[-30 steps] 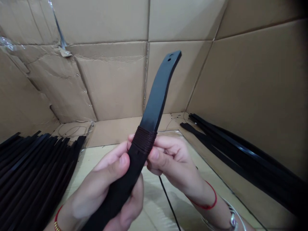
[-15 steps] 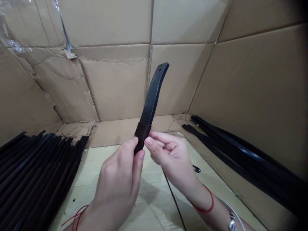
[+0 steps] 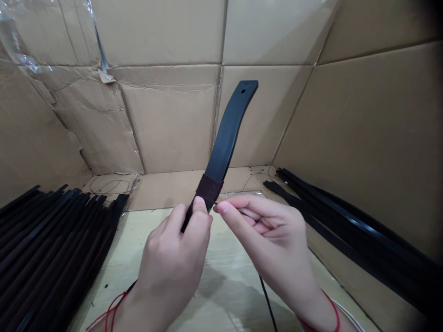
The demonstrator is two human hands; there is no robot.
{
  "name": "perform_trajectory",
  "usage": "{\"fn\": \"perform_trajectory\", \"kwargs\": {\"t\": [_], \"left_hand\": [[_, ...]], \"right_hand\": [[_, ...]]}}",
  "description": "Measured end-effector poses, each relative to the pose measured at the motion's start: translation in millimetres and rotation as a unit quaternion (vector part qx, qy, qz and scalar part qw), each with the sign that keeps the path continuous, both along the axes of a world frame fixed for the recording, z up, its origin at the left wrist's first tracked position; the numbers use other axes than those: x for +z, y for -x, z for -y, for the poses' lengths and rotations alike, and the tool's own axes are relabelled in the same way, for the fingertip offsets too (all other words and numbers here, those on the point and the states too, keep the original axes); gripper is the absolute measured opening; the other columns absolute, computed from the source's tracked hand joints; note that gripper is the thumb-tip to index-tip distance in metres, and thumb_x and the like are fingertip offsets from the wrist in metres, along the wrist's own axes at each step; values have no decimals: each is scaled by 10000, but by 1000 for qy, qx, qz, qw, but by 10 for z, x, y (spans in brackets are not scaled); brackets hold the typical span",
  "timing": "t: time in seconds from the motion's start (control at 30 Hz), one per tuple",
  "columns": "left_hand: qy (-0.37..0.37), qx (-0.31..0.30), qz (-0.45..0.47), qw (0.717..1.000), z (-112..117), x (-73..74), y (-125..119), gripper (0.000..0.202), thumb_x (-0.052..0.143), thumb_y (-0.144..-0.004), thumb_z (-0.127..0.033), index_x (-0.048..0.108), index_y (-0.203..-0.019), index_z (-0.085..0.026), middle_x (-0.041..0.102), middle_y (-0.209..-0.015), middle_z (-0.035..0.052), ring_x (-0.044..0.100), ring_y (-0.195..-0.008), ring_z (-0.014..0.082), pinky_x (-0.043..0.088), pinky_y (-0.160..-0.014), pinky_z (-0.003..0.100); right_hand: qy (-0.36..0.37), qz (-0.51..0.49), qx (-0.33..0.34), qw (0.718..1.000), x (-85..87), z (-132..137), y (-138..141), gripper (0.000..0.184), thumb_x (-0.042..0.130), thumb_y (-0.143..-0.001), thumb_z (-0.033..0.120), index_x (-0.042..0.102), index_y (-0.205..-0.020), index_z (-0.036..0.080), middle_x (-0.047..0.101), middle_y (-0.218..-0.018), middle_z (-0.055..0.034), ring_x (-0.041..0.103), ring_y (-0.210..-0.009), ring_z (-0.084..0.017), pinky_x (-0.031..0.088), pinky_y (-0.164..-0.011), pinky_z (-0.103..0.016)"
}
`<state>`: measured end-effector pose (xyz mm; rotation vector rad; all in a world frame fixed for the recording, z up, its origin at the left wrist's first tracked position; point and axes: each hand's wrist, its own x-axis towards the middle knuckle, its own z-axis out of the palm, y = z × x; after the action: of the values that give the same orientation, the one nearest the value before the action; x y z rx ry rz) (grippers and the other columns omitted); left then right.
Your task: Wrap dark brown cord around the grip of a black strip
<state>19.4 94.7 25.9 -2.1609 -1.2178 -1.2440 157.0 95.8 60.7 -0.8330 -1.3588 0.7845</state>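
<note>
My left hand (image 3: 175, 260) is wrapped round the lower end of a long, flat, curved black strip (image 3: 228, 131) and holds it upright, tip leaning to the right. A small hole shows near the strip's top end. A band of dark brown cord (image 3: 209, 188) is wound around the strip just above my left thumb. My right hand (image 3: 273, 240) has its fingers pinched together right beside the cord band, on something thin that I cannot make out. A thin black cord (image 3: 268, 304) runs down below my right hand.
A large stack of similar black strips (image 3: 51, 249) lies at the left. A smaller row of black strips (image 3: 349, 226) lies along the right cardboard wall. Cardboard sheets (image 3: 173, 120) stand all around. The light wooden table (image 3: 228, 286) is underneath. Thin wire loops (image 3: 107, 184) lie at the back.
My left hand turned over the strip, so its back faces me, and the strip rotated and tilted right. My right hand shifted from gripping the cord band to a pinch beside it.
</note>
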Motion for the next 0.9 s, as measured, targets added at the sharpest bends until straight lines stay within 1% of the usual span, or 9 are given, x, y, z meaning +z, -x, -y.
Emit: {"fn": "perform_trajectory", "kwargs": {"t": [0.13, 0.2, 0.3, 0.37, 0.47, 0.53, 0.6, 0.77, 0.9], "left_hand": [[161, -156, 191, 955, 73, 105, 39, 65, 498, -945, -172, 543, -967, -213, 588, -732, -16, 563, -640, 99, 431, -608, 198], [290, -249, 310, 871, 91, 127, 48, 71, 487, -964, -251, 521, -912, -217, 537, -704, -29, 491, -574, 78, 389, -534, 181], [437, -393, 425, 688, 60, 113, 46, 192, 433, -986, -371, 442, -880, -212, 529, -711, -33, 374, -460, 39, 291, -431, 158], [474, -441, 447, 617, 19, 92, 39, 216, 406, -993, -399, 409, -887, -211, 568, -735, -27, 401, -434, 24, 302, -418, 143], [499, -409, 445, 621, -22, 83, 28, 192, 426, -992, -392, 417, -939, -207, 594, -779, -22, 502, -501, 27, 385, -467, 126], [500, -374, 454, 636, -23, 99, 23, 168, 453, -986, -366, 413, -944, -208, 570, -747, -43, 468, -488, 10, 372, -462, 102], [503, -375, 473, 619, -12, 127, 27, 154, 454, -986, -353, 395, -937, -219, 536, -682, -66, 388, -424, -2, 316, -409, 78], [518, -461, 505, 513, -4, 173, 84, 104, 387, -1001, -338, 395, -949, -248, 546, -639, -67, 309, -353, -2, 297, -349, 57], [589, -564, 472, 335, -68, 124, 155, 310, 274, -1014, -384, 508, -900, -215, 479, -539, -57, 201, -285, -1, 265, -290, 70]], "right_hand": [[60, -59, 126, 988, -79, -131, -20, 101, 769, -754, 250, 732, -786, 162, 486, -519, 30, 248, -417, -39, 164, -355, -193], [79, -79, 197, 974, -137, -186, -30, 203, 750, -790, 311, 747, -936, 170, 550, -570, 17, 219, -396, -25, 125, -350, -195], [66, -103, 240, 963, -201, -208, -28, 239, 715, -830, 343, 733, -981, 158, 657, -654, -35, 412, -385, -48, 201, -348, -187], [60, -114, 218, 967, -210, -191, -11, 183, 709, -836, 312, 719, -885, 135, 626, -565, -19, 490, -395, -79, 278, -357, -187], [80, -115, 164, 976, -185, -164, 23, 185, 729, -813, 298, 699, -802, 115, 556, -493, 15, 457, -389, -69, 331, -380, -189], [100, -101, 177, 974, -163, -159, 37, 210, 716, -820, 314, 709, -855, 107, 584, -531, -3, 444, -401, -66, 332, -384, -190], [101, -92, 214, 967, -152, -165, 37, 210, 686, -849, 306, 720, -912, 108, 564, -524, 5, 362, -386, -46, 270, -365, -178], [80, -145, 266, 950, -191, -210, 11, 170, 702, -841, 265, 740, -960, 151, 313, -503, 80, 173, -437, -31, 125, -385, -174], [85, -138, 309, 937, -236, -249, -24, 291, 738, -806, 308, 728, -1065, 174, 363, -557, 60, 209, -462, -39, 138, -398, -183]]}}
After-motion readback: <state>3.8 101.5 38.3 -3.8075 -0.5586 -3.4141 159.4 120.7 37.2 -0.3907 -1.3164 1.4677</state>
